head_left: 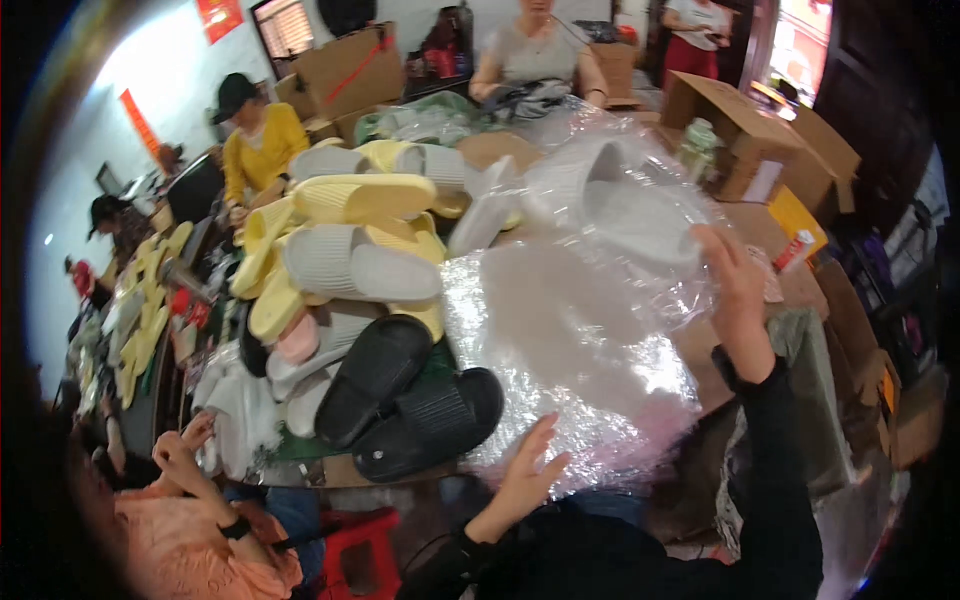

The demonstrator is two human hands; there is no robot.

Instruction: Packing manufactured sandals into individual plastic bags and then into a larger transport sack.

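Observation:
A light grey slipper (pixel 625 215) lies inside a clear plastic bag at the far middle of the table. My right hand (pixel 738 300) is at this bag's right edge, its fingers stretched out against the film or just beside it. In front of me lies a stack of shiny clear plastic bags (pixel 570 340), reaching over the table's near edge. My left hand (pixel 525 475) is at the stack's near left corner, with fingers spread and nothing held. Just left of the stack are a pair of black slippers (pixel 430 425), one overlapping the other.
Yellow slippers (pixel 365 198) and grey slippers (pixel 360 265) are heaped on the left. At the right stand an open cardboard box (pixel 735 135) and a greenish bottle (pixel 697 145). A co-worker in orange (pixel 200 530) sits near left by a red stool (pixel 360 550); others work farther back.

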